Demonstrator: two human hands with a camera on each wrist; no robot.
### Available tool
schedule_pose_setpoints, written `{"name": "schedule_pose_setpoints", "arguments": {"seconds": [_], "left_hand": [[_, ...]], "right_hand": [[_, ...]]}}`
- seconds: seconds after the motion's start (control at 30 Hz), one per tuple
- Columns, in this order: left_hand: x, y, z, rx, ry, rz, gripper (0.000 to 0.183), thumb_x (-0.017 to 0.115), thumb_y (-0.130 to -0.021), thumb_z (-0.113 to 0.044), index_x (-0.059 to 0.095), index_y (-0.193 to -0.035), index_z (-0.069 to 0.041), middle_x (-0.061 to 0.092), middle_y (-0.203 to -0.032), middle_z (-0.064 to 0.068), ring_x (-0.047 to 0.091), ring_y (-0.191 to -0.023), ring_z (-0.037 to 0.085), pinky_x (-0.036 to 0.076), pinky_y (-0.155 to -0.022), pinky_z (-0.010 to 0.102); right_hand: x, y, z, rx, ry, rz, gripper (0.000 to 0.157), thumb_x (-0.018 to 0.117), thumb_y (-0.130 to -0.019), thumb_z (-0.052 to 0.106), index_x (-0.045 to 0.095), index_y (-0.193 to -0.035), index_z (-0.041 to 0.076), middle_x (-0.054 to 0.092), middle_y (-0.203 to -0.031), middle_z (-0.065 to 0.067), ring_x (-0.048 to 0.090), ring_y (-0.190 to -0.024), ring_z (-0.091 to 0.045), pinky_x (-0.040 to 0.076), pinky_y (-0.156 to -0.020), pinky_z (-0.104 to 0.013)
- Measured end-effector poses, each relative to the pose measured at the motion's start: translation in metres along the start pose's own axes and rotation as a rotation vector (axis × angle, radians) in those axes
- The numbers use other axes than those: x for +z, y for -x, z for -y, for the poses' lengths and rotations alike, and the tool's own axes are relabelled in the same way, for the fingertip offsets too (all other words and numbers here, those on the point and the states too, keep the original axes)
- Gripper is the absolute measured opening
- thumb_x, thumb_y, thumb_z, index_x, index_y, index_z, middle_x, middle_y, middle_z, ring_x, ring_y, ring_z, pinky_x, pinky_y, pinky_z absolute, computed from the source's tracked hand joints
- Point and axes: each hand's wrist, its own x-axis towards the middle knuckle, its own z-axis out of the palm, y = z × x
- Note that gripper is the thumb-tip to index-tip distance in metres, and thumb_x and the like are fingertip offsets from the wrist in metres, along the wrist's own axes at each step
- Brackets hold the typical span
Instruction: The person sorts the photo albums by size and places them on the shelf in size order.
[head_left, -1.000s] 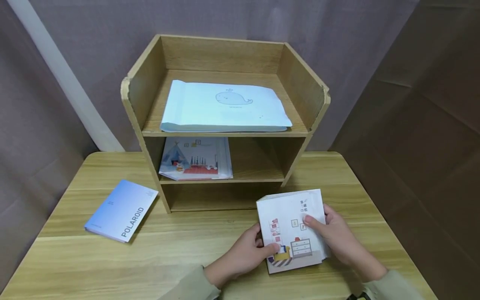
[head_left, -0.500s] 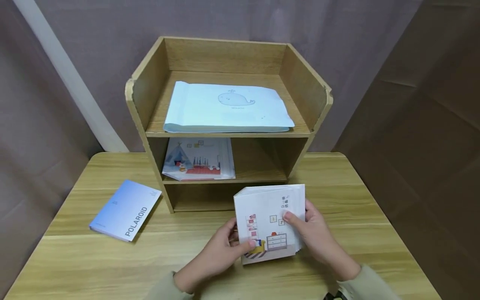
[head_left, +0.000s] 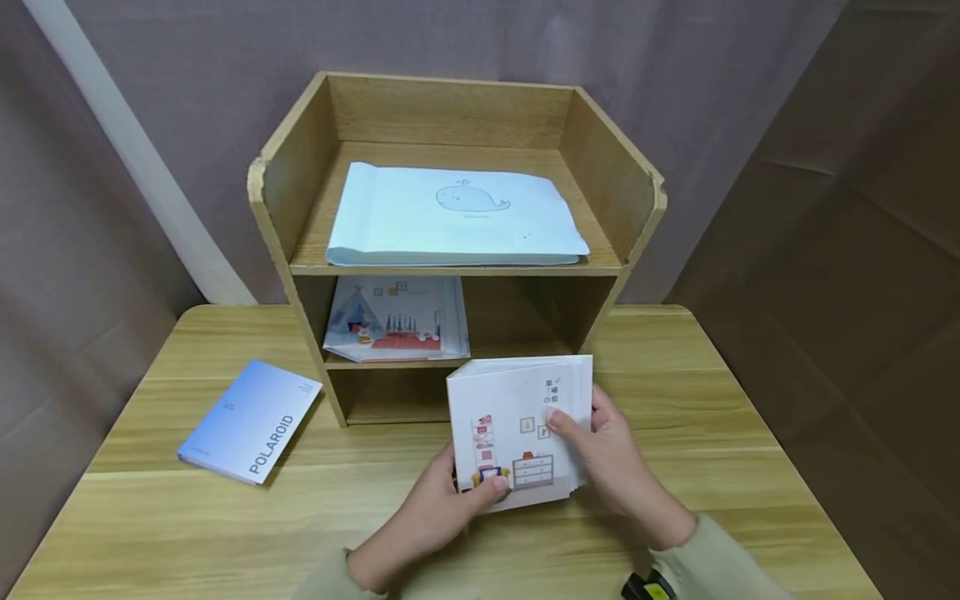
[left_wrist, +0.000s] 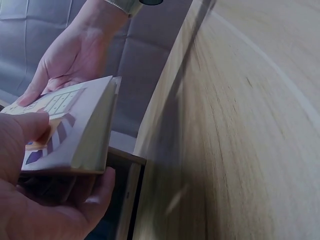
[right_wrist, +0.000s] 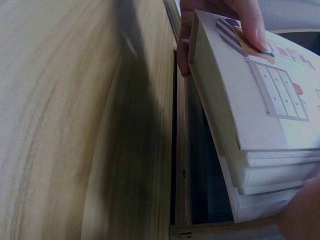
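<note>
Head view: clasping an illustrated album (head_left: 498, 417) between left grip (head_left: 438, 504) and right grip (head_left: 611, 458), lifted off the tabletop (head_left: 360, 475) on the near side of the wooden shelf (head_left: 450, 112). Judged to be mid-handling, with both grips closed on the album, apparently steadying it and holding its pages together. Next, likely calling for even pressure on both covers, to stop the pages fanning out, and for support underneath before letting go of either side. Reaching in from near left and near right, with forearms converging on the tilted cover. Pinching the near left part with the left grip, thumb on top and fingers beneath; holding the right side with the right grip, thumb across the cover, fingers partly hidden behind the edge. Showing also, at left on the tabletop, a blue-and-white POLAROID book (head_left: 251, 421), well apart from the album.
</note>
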Motion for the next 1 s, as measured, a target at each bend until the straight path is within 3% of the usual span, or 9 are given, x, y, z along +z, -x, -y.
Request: {"name": "schedule_pose_setpoints", "arguments": {"seconds": [0.43, 0.77, 1.0], "left_hand": [[-0.0052, 0.0013, 0.0008, -0.011, -0.091, -0.061, 0.045, 0.074, -0.087, -0.030, 0.055, -0.125, -0.016, 0.068, -0.108, -0.003, 0.067, -0.093, 0.013, 0.056, -0.078, 0.028], [-0.0050, 0.0016, 0.0001, 0.001, -0.102, -0.105, 0.040, 0.074, -0.087, -0.017, 0.057, -0.122, -0.009, 0.070, -0.106, 0.003, 0.067, -0.088, 0.013, 0.057, -0.074, 0.028], [-0.0076, 0.0036, -0.0031, 0.038, -0.060, -0.119, 0.039, 0.076, -0.086, -0.024, 0.061, -0.119, -0.012, 0.071, -0.102, 0.000, 0.069, -0.086, 0.015, 0.058, -0.074, 0.030]], "right_hand": [[0.0077, -0.0037, 0.0005, -0.012, 0.011, 0.007, 0.040, 0.069, -0.091, 0.016, 0.052, -0.127, 0.011, 0.071, -0.099, -0.011, 0.069, -0.079, -0.033, 0.058, -0.063, -0.049], [0.0094, -0.0059, 0.0041, -0.018, 0.064, 0.027, 0.042, 0.069, -0.091, 0.020, 0.051, -0.128, 0.012, 0.070, -0.099, -0.014, 0.070, -0.078, -0.033, 0.058, -0.063, -0.047], [0.0080, -0.0050, 0.0089, 0.007, 0.111, 0.060, 0.045, 0.069, -0.092, 0.023, 0.049, -0.131, 0.013, 0.069, -0.101, -0.016, 0.070, -0.078, -0.033, 0.058, -0.061, -0.046]]}}
